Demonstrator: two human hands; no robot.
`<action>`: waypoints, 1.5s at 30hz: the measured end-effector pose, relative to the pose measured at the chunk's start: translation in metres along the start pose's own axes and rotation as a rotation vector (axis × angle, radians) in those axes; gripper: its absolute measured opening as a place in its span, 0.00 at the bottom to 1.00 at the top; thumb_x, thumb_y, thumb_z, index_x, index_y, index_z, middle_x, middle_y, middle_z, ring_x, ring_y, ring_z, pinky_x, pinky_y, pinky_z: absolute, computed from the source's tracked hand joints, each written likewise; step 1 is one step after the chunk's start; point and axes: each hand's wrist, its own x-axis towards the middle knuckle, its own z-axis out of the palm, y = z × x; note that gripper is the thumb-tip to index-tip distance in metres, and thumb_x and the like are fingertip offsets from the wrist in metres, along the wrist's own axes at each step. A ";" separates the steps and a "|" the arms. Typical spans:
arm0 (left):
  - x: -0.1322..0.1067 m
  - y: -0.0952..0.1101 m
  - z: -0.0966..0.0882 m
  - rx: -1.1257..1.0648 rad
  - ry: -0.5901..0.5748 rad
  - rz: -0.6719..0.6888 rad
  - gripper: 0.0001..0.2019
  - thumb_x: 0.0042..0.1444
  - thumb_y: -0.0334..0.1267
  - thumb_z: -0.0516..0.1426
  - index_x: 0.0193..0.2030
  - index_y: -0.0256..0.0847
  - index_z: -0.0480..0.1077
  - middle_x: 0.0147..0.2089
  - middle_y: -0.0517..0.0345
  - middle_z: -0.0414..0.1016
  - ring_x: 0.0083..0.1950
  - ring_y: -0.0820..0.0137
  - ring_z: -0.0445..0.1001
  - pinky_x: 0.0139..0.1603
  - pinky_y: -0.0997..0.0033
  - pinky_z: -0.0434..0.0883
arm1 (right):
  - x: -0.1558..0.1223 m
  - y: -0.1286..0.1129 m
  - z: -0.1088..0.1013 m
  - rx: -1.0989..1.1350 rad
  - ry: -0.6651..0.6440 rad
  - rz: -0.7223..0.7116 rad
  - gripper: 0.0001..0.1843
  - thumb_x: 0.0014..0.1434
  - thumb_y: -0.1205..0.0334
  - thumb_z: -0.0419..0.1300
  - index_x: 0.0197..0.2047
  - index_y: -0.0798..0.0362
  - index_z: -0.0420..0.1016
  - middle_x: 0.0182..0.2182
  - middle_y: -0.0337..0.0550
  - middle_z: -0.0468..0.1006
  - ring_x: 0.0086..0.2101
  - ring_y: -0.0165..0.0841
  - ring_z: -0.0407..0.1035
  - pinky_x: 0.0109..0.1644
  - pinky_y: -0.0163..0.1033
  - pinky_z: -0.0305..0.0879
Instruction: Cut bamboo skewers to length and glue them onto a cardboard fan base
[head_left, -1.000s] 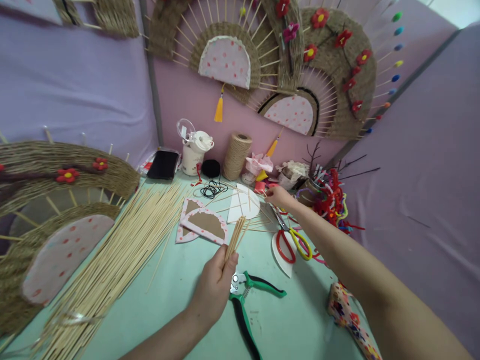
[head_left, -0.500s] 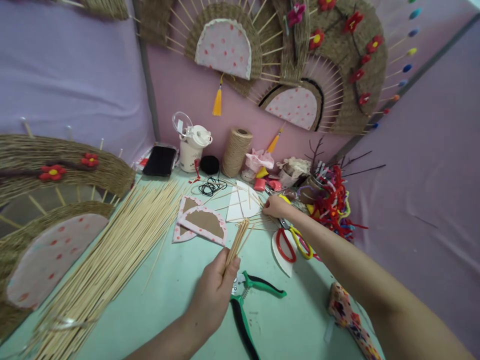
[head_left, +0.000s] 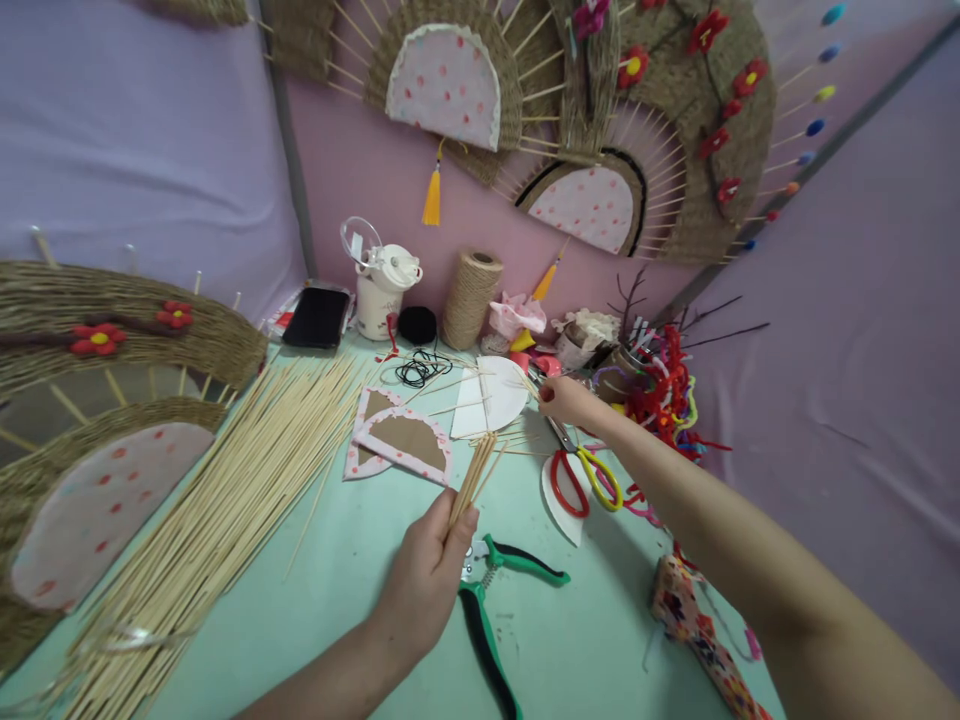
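Observation:
A small bundle of thin wooden sticks (head_left: pixel 478 470) stands up out of my left hand (head_left: pixel 427 570), which is wrapped round its lower end. Farther back, my right hand (head_left: pixel 568 402) pinches a few more short sticks (head_left: pixel 529 384) at the right edge of a white half-round piece (head_left: pixel 504 395). Other loose sticks (head_left: pixel 517 438) lie on the table just left of and below that hand. Red-and-yellow scissors (head_left: pixel 574 480) lie under my right wrist, partly over another white piece (head_left: pixel 559 515). Green-handled cutting pliers (head_left: pixel 480 610) rest open beside my left hand.
Long sticks (head_left: pixel 225 510) form a big pile at left. Two pink-edged cardboard half-rounds (head_left: pixel 409 442) lie mid-table. Along the back stand a white jug (head_left: pixel 380 300), a twine spool (head_left: pixel 471 300) and red pipe cleaners (head_left: pixel 664 390). Woven fans (head_left: pixel 720 130) hang behind.
My right hand has shifted slightly right, with sticks between its fingers, and fewer sticks lie across the white half-round. My left hand keeps its hold on the bundle.

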 end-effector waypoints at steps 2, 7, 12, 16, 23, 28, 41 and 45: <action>0.000 0.000 0.000 -0.006 0.002 0.004 0.16 0.63 0.53 0.46 0.33 0.42 0.59 0.27 0.64 0.55 0.29 0.72 0.55 0.29 0.73 0.56 | -0.002 0.005 -0.001 -0.017 0.016 0.009 0.06 0.49 0.69 0.58 0.31 0.56 0.76 0.29 0.44 0.78 0.31 0.31 0.69 0.30 0.31 0.56; 0.000 0.001 0.001 -0.011 -0.007 -0.011 0.17 0.63 0.53 0.46 0.32 0.42 0.58 0.27 0.64 0.54 0.28 0.72 0.55 0.29 0.74 0.55 | -0.005 0.012 -0.002 -0.074 0.018 -0.008 0.06 0.51 0.70 0.56 0.31 0.57 0.74 0.29 0.47 0.77 0.29 0.33 0.68 0.28 0.32 0.53; -0.001 -0.001 0.001 0.008 -0.004 -0.018 0.17 0.63 0.53 0.45 0.32 0.42 0.58 0.27 0.64 0.54 0.28 0.72 0.54 0.28 0.74 0.55 | -0.024 -0.008 0.000 -0.116 0.021 -0.253 0.09 0.54 0.73 0.53 0.36 0.57 0.72 0.34 0.47 0.77 0.34 0.32 0.68 0.33 0.32 0.54; -0.002 -0.001 0.001 0.019 -0.007 -0.020 0.17 0.63 0.52 0.46 0.32 0.42 0.57 0.27 0.64 0.55 0.28 0.72 0.54 0.28 0.74 0.55 | -0.046 -0.031 0.012 -0.137 -0.041 -0.489 0.08 0.58 0.71 0.53 0.39 0.54 0.71 0.38 0.46 0.75 0.37 0.33 0.68 0.38 0.32 0.56; -0.001 0.000 0.002 0.017 -0.006 -0.027 0.17 0.63 0.53 0.45 0.32 0.42 0.58 0.26 0.65 0.54 0.28 0.72 0.54 0.28 0.74 0.55 | -0.053 -0.047 0.023 -0.145 -0.024 -0.580 0.16 0.51 0.68 0.59 0.44 0.58 0.67 0.43 0.52 0.69 0.39 0.38 0.67 0.40 0.37 0.61; -0.001 0.000 0.000 0.009 0.014 -0.028 0.17 0.63 0.53 0.46 0.32 0.42 0.58 0.26 0.65 0.54 0.27 0.73 0.54 0.28 0.74 0.55 | -0.051 -0.050 0.017 -0.079 -0.067 -0.702 0.24 0.44 0.70 0.61 0.47 0.60 0.66 0.45 0.53 0.67 0.43 0.39 0.64 0.48 0.41 0.62; 0.003 0.001 -0.004 -0.046 0.062 -0.045 0.17 0.63 0.54 0.47 0.33 0.41 0.59 0.25 0.66 0.52 0.26 0.75 0.52 0.26 0.75 0.54 | -0.050 -0.060 0.026 -0.388 -0.037 -0.748 0.11 0.55 0.68 0.57 0.43 0.60 0.70 0.42 0.54 0.71 0.43 0.41 0.66 0.45 0.41 0.65; 0.004 0.000 -0.003 -0.039 0.064 -0.033 0.17 0.62 0.54 0.47 0.32 0.42 0.58 0.26 0.66 0.52 0.27 0.74 0.52 0.26 0.75 0.54 | -0.048 -0.057 0.033 -0.489 -0.008 -0.810 0.10 0.64 0.70 0.48 0.44 0.59 0.69 0.38 0.52 0.72 0.40 0.39 0.68 0.40 0.38 0.65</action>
